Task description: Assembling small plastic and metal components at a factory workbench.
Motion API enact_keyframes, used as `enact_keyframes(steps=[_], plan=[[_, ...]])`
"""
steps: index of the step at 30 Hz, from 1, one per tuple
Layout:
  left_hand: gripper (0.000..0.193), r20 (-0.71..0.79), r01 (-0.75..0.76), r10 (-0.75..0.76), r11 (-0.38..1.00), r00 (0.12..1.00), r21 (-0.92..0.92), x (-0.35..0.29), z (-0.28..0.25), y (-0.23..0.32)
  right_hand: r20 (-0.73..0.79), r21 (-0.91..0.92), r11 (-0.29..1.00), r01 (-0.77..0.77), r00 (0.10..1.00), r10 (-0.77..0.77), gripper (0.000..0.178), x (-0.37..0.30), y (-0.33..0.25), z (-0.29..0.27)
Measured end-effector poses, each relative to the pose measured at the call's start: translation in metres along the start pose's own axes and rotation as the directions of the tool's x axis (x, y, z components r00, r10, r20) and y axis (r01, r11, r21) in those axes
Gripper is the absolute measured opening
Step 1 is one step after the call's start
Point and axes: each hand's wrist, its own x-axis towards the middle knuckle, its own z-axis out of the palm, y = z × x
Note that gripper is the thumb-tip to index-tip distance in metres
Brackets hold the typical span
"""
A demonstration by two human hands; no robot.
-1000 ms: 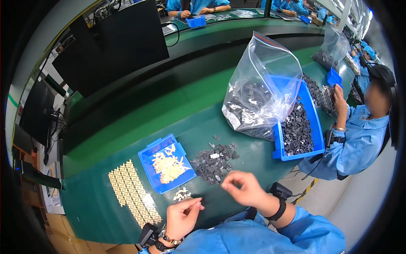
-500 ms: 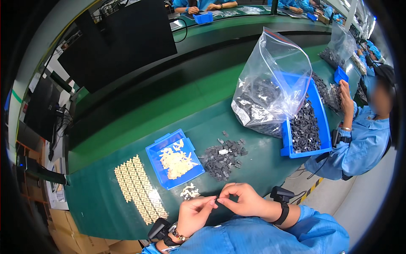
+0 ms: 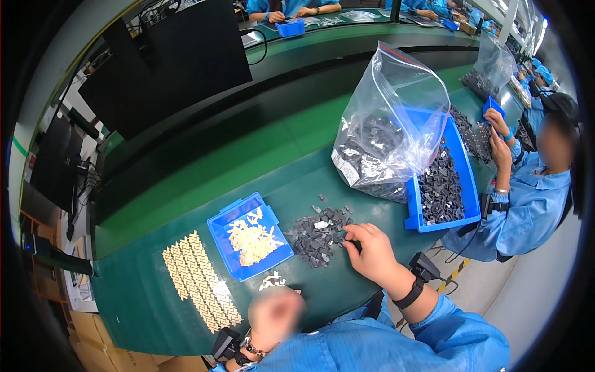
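Note:
My right hand [image 3: 372, 251] is at the right edge of a loose pile of small black pieces [image 3: 316, 239], thumb and forefinger closed in a pinch around one piece. Near the front edge of the table, my left hand [image 3: 276, 316] is blurred, so its fingers and anything in them cannot be made out. Just beyond it lies a small heap of cream-coloured pieces [image 3: 273, 281]. A blue tray [image 3: 217, 232] holds more pale pieces [image 3: 253, 242]. To its left, rows of cream pieces [image 3: 201, 282] lie in a zigzag pattern.
On the right a clear plastic bag [image 3: 378, 133] of black pieces leans on a long blue bin [image 3: 472, 198], also filled with them. A co-worker [image 3: 536, 195] sits beyond it. Dark monitors [image 3: 167, 68] stand at the left of the green table [image 3: 142, 310].
My hands, which met fingertip to fingertip, have parted. The right has moved up to the black pile; the left has moved slightly toward me. The co-worker's hands have both come up to a small blue tray.

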Motion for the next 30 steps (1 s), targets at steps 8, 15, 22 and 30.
enact_keyframes(steps=[8, 15, 22, 30], plan=[[0.017, -0.033, -0.093, 0.094, 0.995, 0.995, 0.025, 0.002, 0.0, 0.007, 0.124, 0.606, 0.748, -0.271, 0.961, 0.248, 0.041, -0.009, -0.006, 0.01], [0.032, 0.083, -0.574, 0.583, 0.749, 0.808, 0.331, 0.023, 0.017, 0.036, 0.365, 0.931, -0.034, -0.364, 0.919, 0.147, 0.042, -0.029, -0.061, 0.021], [0.026, 0.057, -0.637, 0.703, 0.605, 0.709, 0.477, 0.019, 0.002, 0.029, 0.429, 0.873, 0.188, -0.449, 0.892, 0.139, 0.035, -0.032, -0.071, 0.017], [0.029, 0.22, -0.678, 0.77, 0.342, 0.6, 0.651, 0.019, -0.009, 0.03, 0.397, 0.722, 0.605, -0.335, 0.917, 0.034, 0.004, -0.014, -0.077, 0.003]])
